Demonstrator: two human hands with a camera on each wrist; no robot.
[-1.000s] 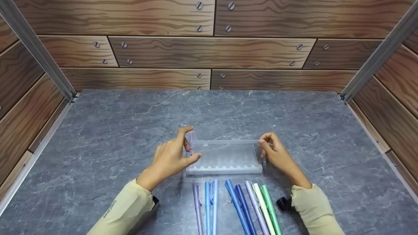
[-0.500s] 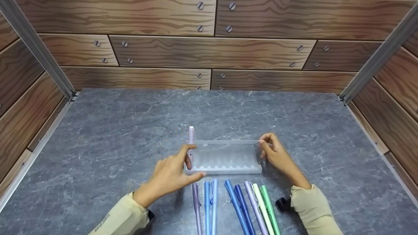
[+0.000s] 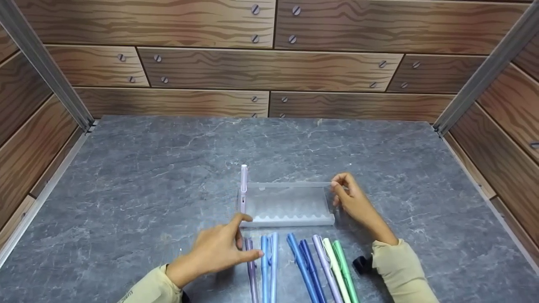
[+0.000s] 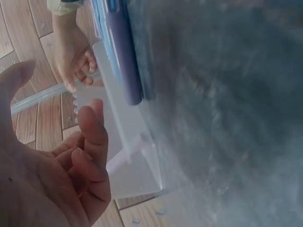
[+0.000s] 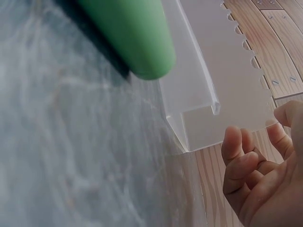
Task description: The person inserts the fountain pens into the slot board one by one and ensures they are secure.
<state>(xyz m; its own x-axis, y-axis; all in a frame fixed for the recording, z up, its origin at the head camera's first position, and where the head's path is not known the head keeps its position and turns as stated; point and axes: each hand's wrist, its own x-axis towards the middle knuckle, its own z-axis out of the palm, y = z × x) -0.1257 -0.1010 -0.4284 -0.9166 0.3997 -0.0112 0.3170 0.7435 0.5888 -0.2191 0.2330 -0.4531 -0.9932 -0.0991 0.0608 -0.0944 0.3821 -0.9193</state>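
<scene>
A clear plastic pen stand (image 3: 290,221) with a scalloped edge stands mid-table. One light-purple pen (image 3: 244,179) leans upright at its left end. My right hand (image 3: 353,200) pinches the stand's back right corner between thumb and fingers, also seen on the clear panel (image 5: 227,90) in the right wrist view. Over the near left side, my left hand (image 3: 221,248) holds nothing, thumb and index finger spread apart. It hovers by a dark purple pen (image 3: 252,277), and the left wrist view shows a gap between the fingers and that purple pen (image 4: 125,61).
Right of the dark purple pen lie two blue pens (image 3: 273,269). Farther right are a blue pen (image 3: 301,265), a navy pen (image 3: 312,269), a lilac pen (image 3: 326,269), a pale green pen (image 3: 335,269) and a green pen (image 3: 346,269). Wood-patterned walls (image 3: 269,69) enclose the table.
My left hand has left the light-purple pen, which now stands in the stand, and has moved down toward the row of pens. My right hand stays on the corner.
</scene>
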